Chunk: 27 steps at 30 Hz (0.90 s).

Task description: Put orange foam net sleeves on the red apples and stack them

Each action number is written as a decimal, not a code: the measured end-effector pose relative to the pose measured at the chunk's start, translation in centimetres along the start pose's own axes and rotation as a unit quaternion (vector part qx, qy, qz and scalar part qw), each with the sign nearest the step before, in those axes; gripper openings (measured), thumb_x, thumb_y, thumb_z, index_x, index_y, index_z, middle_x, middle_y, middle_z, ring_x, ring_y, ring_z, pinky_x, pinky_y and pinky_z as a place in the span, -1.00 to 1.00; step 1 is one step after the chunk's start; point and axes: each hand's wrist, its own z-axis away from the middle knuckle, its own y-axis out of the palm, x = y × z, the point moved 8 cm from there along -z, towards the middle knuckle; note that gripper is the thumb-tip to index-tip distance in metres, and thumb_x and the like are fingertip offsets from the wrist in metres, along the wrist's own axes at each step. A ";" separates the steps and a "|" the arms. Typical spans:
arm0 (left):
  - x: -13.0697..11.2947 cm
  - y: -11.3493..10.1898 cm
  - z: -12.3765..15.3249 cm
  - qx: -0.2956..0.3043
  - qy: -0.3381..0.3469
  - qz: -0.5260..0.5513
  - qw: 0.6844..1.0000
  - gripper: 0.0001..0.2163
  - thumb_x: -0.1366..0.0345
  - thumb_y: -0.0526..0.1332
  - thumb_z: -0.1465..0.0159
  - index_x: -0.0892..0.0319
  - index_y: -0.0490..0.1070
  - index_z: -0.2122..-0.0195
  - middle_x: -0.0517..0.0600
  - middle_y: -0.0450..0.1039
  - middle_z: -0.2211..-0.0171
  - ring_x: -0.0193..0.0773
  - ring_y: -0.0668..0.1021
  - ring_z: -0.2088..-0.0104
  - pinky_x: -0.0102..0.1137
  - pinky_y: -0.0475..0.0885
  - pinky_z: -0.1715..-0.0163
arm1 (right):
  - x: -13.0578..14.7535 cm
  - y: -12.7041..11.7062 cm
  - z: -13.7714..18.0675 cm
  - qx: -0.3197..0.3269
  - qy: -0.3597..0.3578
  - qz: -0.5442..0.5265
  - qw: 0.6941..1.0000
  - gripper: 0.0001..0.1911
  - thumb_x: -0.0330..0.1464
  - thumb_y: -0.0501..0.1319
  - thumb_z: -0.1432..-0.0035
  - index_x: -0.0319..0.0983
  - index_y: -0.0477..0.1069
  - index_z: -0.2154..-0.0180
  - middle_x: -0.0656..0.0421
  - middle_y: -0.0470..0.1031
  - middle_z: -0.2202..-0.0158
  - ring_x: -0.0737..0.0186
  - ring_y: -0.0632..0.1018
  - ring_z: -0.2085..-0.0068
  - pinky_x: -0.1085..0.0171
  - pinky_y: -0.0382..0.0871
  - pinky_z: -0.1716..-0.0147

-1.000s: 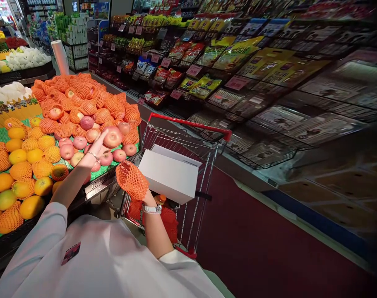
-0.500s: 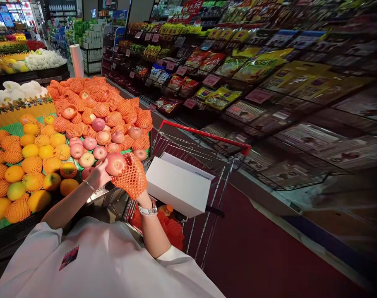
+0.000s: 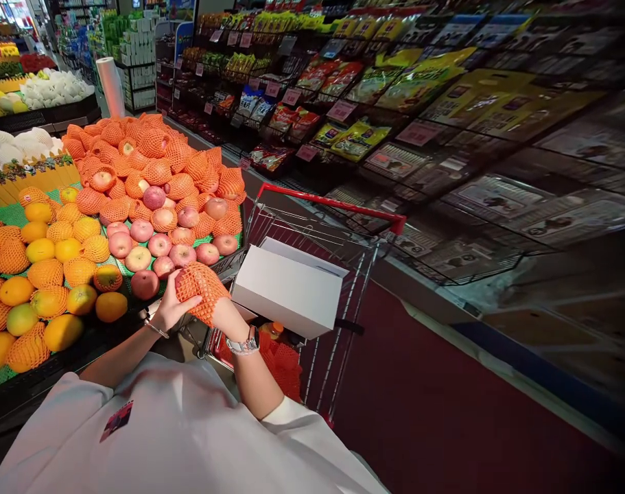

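In front of my body, both hands hold an apple in an orange foam net [image 3: 202, 291]; the net covers most of the fruit, with a bit of red skin at its left. My left hand [image 3: 172, 305] is closed round the left side, its thumb lying across the mesh. From the right, my right hand [image 3: 223, 314] reaches into the net's open end, and the mesh hides its fingers. Just beyond the hands lie several bare apples [image 3: 182, 255] on green matting, with a heap of netted apples [image 3: 152, 144] behind them.
Oranges [image 3: 44, 273], some netted, fill the display's left part. Right of my hands stands a shopping cart [image 3: 327, 204] with a red handle, a white box [image 3: 286, 288] and an orange-capped bottle [image 3: 275, 329]. Shelves of packaged snacks [image 3: 358, 140] run along the right.
The foam net now covers the apple's face, which was bare before. My left hand has moved slightly down and right, its thumb now over the net. The view has shifted slightly.
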 end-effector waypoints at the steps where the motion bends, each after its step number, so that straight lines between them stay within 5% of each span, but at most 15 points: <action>1: 0.4 -0.1 0.2 -0.013 -0.011 0.000 1.000 -0.29 0.17 0.45 0.00 0.13 0.18 -0.14 0.13 0.32 -0.20 0.01 0.35 -0.24 -0.13 0.18 -0.28 | 0.2 0.1 0.1 0.021 -0.010 0.024 0.999 -0.60 -0.32 0.18 -0.26 -0.21 0.39 -0.13 0.04 0.43 -0.17 0.05 0.45 -0.20 0.01 0.33 -0.24; 7: 1.4 -1.6 0.9 -0.062 -0.024 0.009 0.998 -0.47 0.13 0.36 -0.12 0.10 0.27 -0.09 0.08 0.38 -0.14 -0.06 0.39 -0.20 -0.15 0.21 -0.27 | 3.9 -1.3 0.1 0.088 -0.054 0.069 0.992 -0.76 -0.46 0.12 -0.24 -0.33 0.52 0.14 0.13 0.61 0.08 0.35 0.60 0.07 0.32 0.43 -0.09; 10: 1.6 -2.6 0.6 -0.061 -0.049 0.071 0.994 -0.48 0.10 0.35 -0.12 0.13 0.33 -0.08 0.09 0.42 -0.09 -0.02 0.41 -0.18 -0.15 0.29 -0.22 | 6.0 -2.0 1.0 0.113 -0.030 0.081 0.990 -0.71 -0.57 0.06 -0.20 -0.31 0.55 0.26 0.13 0.64 0.29 0.30 0.64 0.27 0.34 0.56 0.14; 15: 0.6 -4.9 -0.2 -0.137 -0.069 0.095 0.984 -0.37 0.02 0.37 -0.07 0.09 0.26 -0.13 0.08 0.41 -0.09 -0.03 0.42 -0.17 -0.12 0.30 -0.21 | 6.8 -3.6 2.2 0.012 0.031 0.039 0.999 -0.50 -0.61 -0.04 -0.21 -0.23 0.41 -0.09 0.03 0.54 -0.04 0.11 0.55 -0.07 0.10 0.48 -0.07; 19: -2.0 -4.9 -0.1 -0.138 -0.031 0.070 0.988 -0.40 0.08 0.43 -0.03 0.07 0.34 -0.09 0.02 0.40 -0.14 -0.09 0.36 -0.23 -0.26 0.24 -0.26 | 4.1 -4.3 1.8 -0.097 0.097 0.006 0.991 -0.77 -0.43 0.05 -0.26 -0.23 0.48 0.19 0.03 0.59 0.18 0.04 0.60 0.12 0.05 0.52 0.06; 22: -3.1 -4.1 0.4 -0.113 -0.006 0.031 0.993 -0.37 0.04 0.40 -0.07 0.10 0.31 -0.14 0.06 0.31 -0.23 -0.05 0.27 -0.30 -0.25 0.18 -0.30 | 2.8 -3.5 1.2 -0.091 0.103 -0.018 0.990 -0.78 -0.48 0.07 -0.17 -0.23 0.42 0.17 0.02 0.54 0.16 0.02 0.55 0.09 0.01 0.49 0.04; 27: -1.4 -2.9 1.2 -0.078 -0.049 0.018 0.996 -0.29 -0.04 0.29 -0.17 0.07 0.12 -0.29 0.10 0.12 -0.35 -0.03 0.17 -0.36 -0.18 0.13 -0.33 | 2.8 -1.7 0.7 -0.059 0.067 -0.074 0.993 -0.45 -0.38 0.24 -0.13 -0.26 0.18 -0.14 -0.09 0.34 -0.12 -0.05 0.34 -0.22 -0.08 0.22 -0.25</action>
